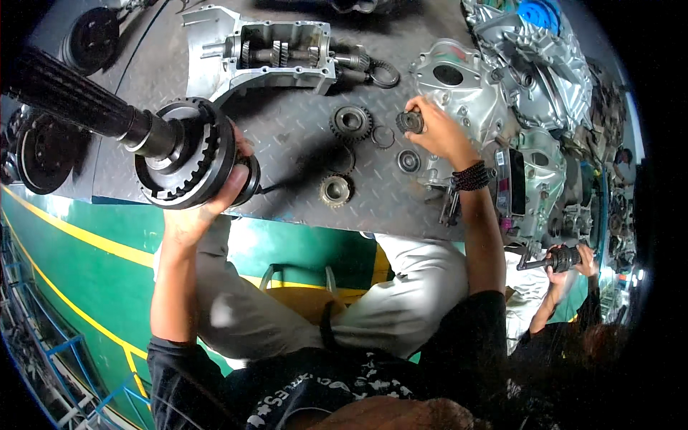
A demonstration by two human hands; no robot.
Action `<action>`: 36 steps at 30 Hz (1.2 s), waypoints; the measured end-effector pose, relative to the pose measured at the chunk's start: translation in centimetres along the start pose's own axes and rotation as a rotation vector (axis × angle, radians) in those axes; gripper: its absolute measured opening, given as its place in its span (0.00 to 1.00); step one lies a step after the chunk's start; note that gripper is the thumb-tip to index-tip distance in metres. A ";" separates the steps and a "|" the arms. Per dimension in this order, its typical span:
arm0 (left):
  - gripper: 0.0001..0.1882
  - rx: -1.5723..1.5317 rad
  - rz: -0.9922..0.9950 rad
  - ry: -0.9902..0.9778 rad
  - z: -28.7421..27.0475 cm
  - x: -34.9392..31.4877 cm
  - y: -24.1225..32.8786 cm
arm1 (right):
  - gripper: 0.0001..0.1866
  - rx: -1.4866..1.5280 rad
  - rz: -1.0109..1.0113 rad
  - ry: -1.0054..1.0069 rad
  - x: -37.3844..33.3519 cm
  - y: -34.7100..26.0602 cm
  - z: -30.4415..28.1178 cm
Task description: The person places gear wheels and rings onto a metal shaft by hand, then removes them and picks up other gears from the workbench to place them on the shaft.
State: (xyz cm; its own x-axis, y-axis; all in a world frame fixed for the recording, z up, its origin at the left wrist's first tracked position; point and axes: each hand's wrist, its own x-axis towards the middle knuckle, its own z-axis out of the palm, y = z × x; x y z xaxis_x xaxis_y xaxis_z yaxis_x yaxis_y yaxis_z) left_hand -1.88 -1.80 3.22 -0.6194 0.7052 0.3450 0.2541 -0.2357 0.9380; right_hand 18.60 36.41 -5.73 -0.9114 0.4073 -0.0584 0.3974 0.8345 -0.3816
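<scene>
At the left, my left hand (215, 197) is wrapped round a gear shaft (183, 154) that carries a large toothed ring. Its long splined end points up and to the left. My right hand (437, 129), a beaded bracelet at its wrist, grips a small dark gear (411, 122) above the bench. Between the two hands a toothed gear (351, 123) lies flat on the metal plate. Nearer me are a brass-coloured gear ring (335, 191) and a thin ring (383, 136). A small round bearing (408, 161) sits just below my right hand.
An open gearbox housing (283, 54) with shafts inside stands at the back. Silver castings (459, 82) crowd the right side, with a phone-like dark slab (510, 183) near them. Farther right, a co-worker's hands (566, 265) hold another shaft. Dark round parts (50, 150) stand at far left.
</scene>
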 end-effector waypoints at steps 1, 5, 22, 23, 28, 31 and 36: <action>0.18 0.009 -0.005 0.002 0.0 -0.1 0.1 | 0.31 0.000 -0.001 -0.003 0.1 -0.1 0.1; 0.17 0.001 0.007 0.006 0.1 -0.1 0.4 | 0.31 0.058 -0.015 0.001 0.0 -0.4 0.2; 0.13 0.105 0.032 -0.040 -0.7 -0.1 -0.2 | 0.21 0.044 -0.068 0.000 0.0 -0.3 0.4; 0.13 0.073 0.018 -0.010 -0.6 -0.2 -0.2 | 0.21 0.054 -0.064 -0.009 0.1 -0.4 0.4; 0.13 0.109 -0.004 -0.017 -0.5 -0.1 0.2 | 0.23 0.044 -0.027 -0.044 0.1 0.3 0.5; 0.12 0.225 0.003 -0.041 -0.4 0.0 -0.1 | 0.25 -0.055 -0.033 0.091 -0.5 0.0 0.6; 0.23 0.195 -0.085 -0.009 -1.6 -1.1 0.1 | 0.27 0.193 -0.312 -0.192 -0.9 -12.6 -3.9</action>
State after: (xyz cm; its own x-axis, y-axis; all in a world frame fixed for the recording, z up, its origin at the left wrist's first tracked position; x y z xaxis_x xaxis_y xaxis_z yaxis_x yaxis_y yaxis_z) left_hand -2.33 -3.68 2.97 -0.6383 0.7232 0.2635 0.3404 -0.0418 0.9393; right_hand 14.88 26.97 2.68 -0.9956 0.0537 -0.0765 0.0880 0.8149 -0.5729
